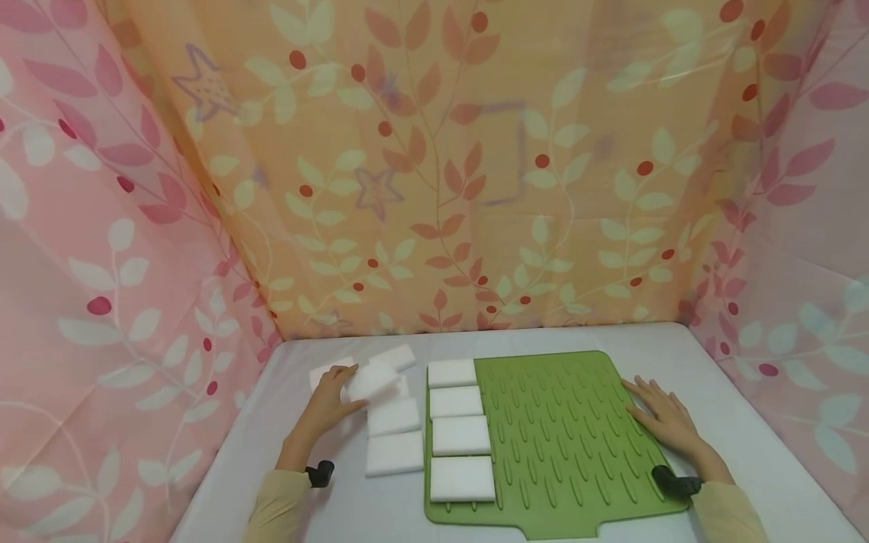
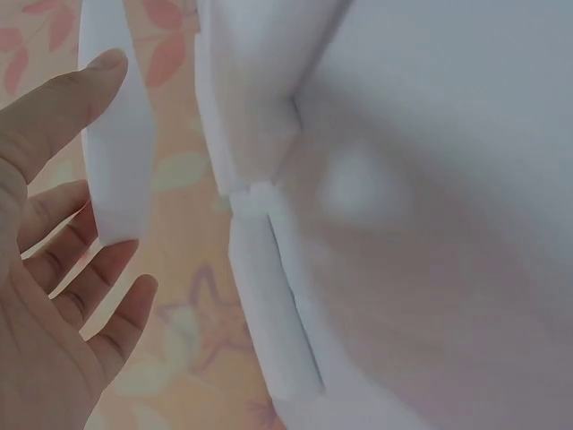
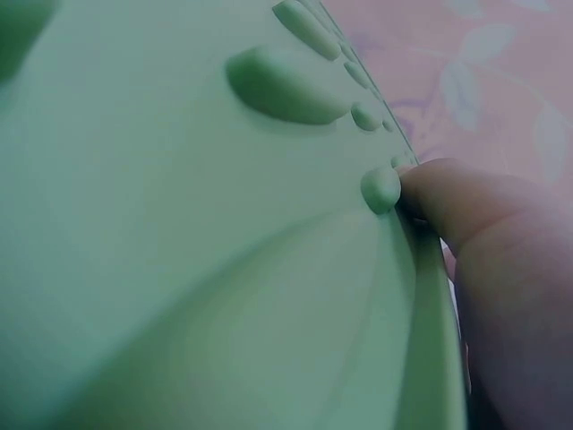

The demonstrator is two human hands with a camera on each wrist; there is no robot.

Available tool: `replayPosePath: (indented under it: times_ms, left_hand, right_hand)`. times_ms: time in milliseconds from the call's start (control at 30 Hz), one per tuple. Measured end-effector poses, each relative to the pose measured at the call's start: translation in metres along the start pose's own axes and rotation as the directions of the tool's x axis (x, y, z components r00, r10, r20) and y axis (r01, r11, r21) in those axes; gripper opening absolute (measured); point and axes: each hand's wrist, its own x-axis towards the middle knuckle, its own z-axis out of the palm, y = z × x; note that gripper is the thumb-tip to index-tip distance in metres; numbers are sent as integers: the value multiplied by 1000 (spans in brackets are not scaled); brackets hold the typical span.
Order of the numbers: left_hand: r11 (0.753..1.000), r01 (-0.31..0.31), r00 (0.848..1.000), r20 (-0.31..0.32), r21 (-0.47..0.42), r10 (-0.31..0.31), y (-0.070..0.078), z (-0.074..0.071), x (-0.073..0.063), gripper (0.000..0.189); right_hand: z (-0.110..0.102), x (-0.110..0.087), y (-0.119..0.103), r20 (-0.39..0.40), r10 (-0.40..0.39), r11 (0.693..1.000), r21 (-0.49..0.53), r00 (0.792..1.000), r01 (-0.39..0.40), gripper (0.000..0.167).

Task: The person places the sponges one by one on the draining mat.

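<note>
My left hand (image 1: 329, 400) pinches a white rectangular sponge (image 1: 372, 380) between thumb and fingers, above a loose group of similar sponges on the table. The left wrist view shows this held sponge (image 2: 121, 134) edge-on, the thumb on one face and the fingertips at its lower edge. Along the left side of a green ridged mat (image 1: 557, 422), several white sponges (image 1: 460, 435) lie in a column. With fingers extended, my right hand (image 1: 668, 422) rests at the mat's right edge. Its thumb (image 3: 483, 210) touches the mat's rim beside a raised bump in the right wrist view.
Left of the mat, more white sponges (image 1: 394, 454) lie flat on the white table (image 1: 346, 513), some overlapping toward the back. Floral curtains (image 1: 434, 151) enclose the table at the back and both sides. A narrow tab on the mat points toward the front.
</note>
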Motion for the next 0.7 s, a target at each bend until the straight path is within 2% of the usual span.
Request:
replayPosePath:
  times_ms: [333,700]
  left_hand:
    - [995,-91,996,-1,-42,91,22,15,15,69]
    - [992,-119,991,50,-35,121,37,28,25,68]
  right_hand:
    - [1,0,1,-5,-2,1000,-1,1000,2,55]
    - [1,0,2,-8,-2,1000,-1,1000,2,54]
